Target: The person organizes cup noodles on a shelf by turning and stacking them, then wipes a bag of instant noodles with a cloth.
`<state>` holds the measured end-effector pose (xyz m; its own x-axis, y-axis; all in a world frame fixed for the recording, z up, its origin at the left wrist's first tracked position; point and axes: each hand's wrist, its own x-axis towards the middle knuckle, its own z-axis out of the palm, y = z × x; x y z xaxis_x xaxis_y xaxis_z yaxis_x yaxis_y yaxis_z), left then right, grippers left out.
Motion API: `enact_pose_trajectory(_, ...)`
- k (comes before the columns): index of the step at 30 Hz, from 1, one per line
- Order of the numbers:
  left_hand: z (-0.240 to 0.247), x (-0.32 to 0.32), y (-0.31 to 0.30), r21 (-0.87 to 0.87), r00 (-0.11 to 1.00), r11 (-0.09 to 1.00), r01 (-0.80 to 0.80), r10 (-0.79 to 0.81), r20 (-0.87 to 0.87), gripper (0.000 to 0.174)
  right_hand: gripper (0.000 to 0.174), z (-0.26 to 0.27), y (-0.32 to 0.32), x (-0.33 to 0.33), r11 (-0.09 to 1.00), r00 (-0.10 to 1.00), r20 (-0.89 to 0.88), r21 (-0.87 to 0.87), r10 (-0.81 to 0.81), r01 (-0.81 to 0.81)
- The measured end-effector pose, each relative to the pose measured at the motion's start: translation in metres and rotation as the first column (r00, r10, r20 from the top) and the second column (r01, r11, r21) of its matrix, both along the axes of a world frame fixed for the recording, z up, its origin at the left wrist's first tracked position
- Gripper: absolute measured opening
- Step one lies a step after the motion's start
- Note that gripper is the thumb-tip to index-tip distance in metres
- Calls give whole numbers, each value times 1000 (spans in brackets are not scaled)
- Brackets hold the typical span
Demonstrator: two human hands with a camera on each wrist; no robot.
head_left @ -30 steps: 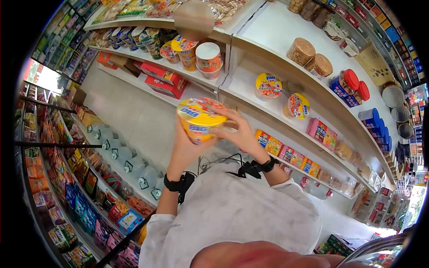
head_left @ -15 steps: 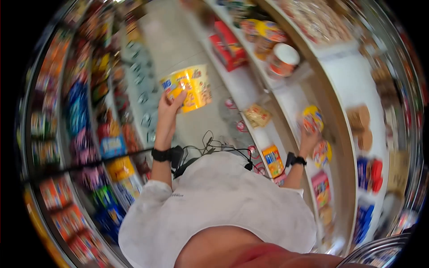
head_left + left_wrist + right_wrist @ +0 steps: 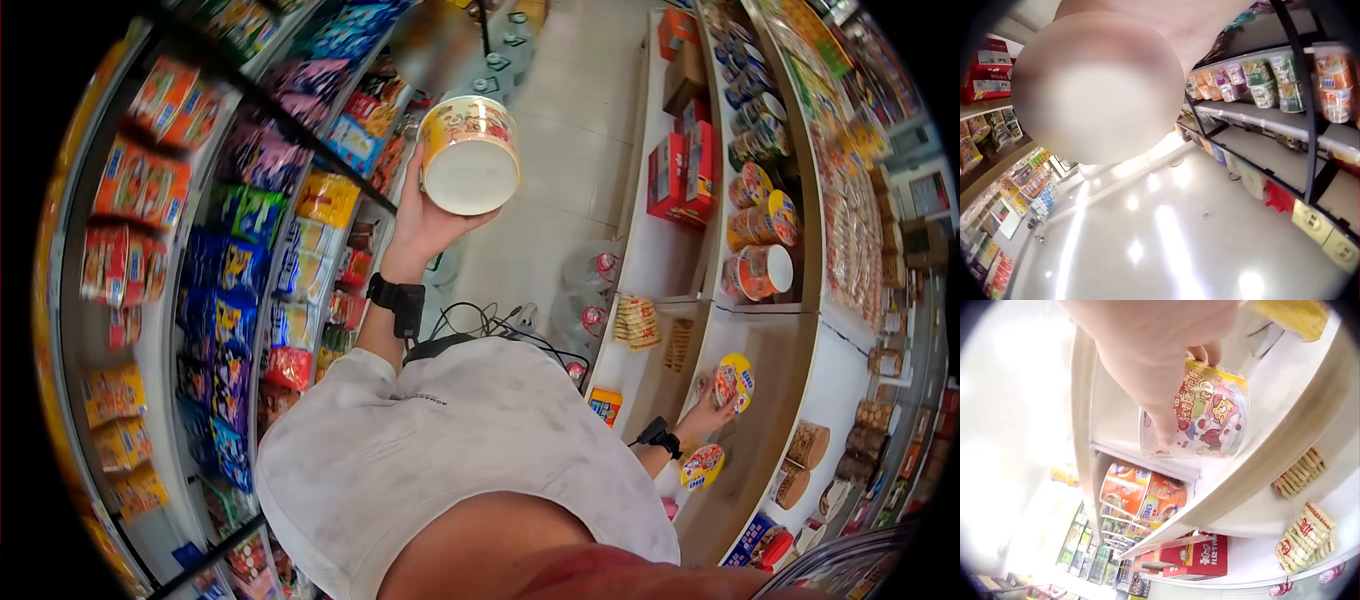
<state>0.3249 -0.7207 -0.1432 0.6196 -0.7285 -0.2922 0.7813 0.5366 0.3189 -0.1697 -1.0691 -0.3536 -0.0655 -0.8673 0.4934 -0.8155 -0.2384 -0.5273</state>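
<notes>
In the head view my left hand [image 3: 425, 228] holds a yellow instant noodle cup [image 3: 465, 125] out over the aisle. The cup is tilted so that its white underside faces the camera. My right hand [image 3: 705, 412] reaches to the shelf on the right and grips a second noodle cup [image 3: 736, 376], yellow-rimmed with a printed lid. The right wrist view shows thumb and fingers around this noodle cup [image 3: 1219, 419], with cartoon figures on its side. Close beside that hand stands another noodle cup [image 3: 703, 465].
Further along the right shelving are a white-topped orange tub [image 3: 760, 272], red boxes [image 3: 680, 180] and wrapped biscuits [image 3: 637, 322]. Bagged snacks fill the left rack [image 3: 240, 270], which has a dark bar [image 3: 320, 150]. Large bottles [image 3: 590, 290] stand on the floor by the right shelves.
Both hands were on the yellow noodle cup; the right let go and took hold of another on the shelf. The left hand's cup has turned underside toward the camera. The head view has swung round.
</notes>
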Motion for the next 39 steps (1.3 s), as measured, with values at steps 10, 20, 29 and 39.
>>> enact_pose_trajectory(10,-6,-44,184,-250,973,941,-227,228,-24,73,66,64,89,75,849,841,121,-77,528,-522)
enact_pose_trajectory(20,35,-136,299,46,659,732,-679,582,476,64,66,140,185,219,480,434,553,70,711,-875)
enact_pose_trajectory(29,56,-222,352,154,169,69,-986,384,908,75,69,131,226,309,68,66,484,13,873,-998)
enact_pose_trajectory(39,108,-279,464,98,-7,-472,-876,215,977,67,72,141,334,333,-283,-179,626,70,759,-956)
